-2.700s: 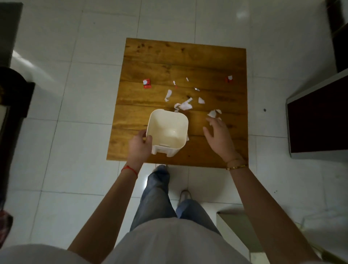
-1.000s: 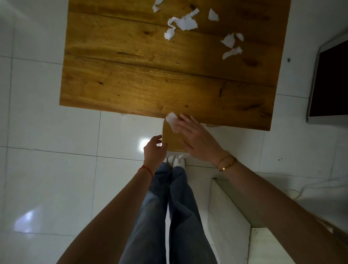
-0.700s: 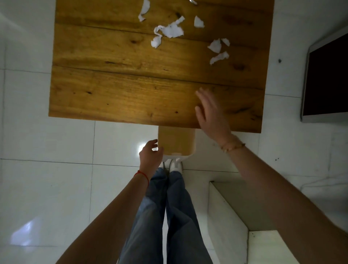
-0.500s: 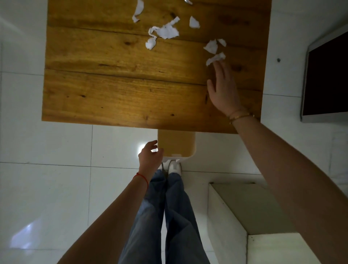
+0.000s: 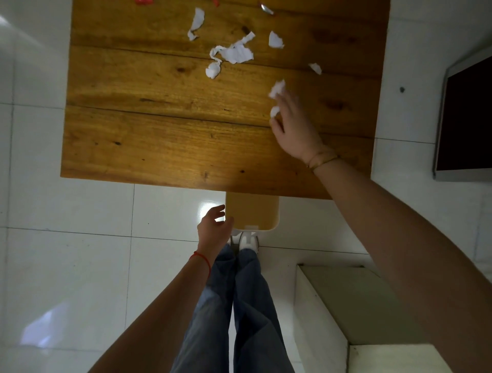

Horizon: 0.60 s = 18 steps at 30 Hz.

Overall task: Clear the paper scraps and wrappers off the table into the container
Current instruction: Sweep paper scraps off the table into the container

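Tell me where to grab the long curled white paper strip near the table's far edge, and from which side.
Pinch the long curled white paper strip at its wide upper end, coming straight down from above. It lies flat on the wooden table, so there is no edge to get under; its curled lower tip looks slightly raised and would probably also give a fingertip pinch. The right hand is nearer.

Square table of warm brown wooden planks, set on glossy white floor tiles. On the far half: scattered torn white paper scraps, one small silvery wrapper, and red wrapper bits at the far edge.
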Available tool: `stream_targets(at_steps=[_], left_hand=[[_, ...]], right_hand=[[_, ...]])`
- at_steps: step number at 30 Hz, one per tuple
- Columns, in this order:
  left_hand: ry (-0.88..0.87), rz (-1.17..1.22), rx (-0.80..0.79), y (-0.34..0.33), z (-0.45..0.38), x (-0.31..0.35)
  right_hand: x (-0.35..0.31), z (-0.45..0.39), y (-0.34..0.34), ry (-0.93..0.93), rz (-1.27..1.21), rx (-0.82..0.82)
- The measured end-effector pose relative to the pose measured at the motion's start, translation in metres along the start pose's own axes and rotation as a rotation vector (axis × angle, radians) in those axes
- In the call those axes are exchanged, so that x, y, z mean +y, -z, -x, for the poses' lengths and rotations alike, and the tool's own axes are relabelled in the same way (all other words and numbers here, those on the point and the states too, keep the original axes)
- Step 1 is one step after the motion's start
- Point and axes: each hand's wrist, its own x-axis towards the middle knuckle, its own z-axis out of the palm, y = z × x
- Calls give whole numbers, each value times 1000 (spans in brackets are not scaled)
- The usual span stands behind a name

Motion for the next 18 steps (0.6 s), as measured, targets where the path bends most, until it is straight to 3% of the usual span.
stream_targets(at_steps=[10,18], left_hand=[[10,16,18,13,19,-2],[76,25,-9,39,58,-16]], right_hand=[[-60,165,-67,312,90,-116],[-82,208,-46,70,-72,11]])
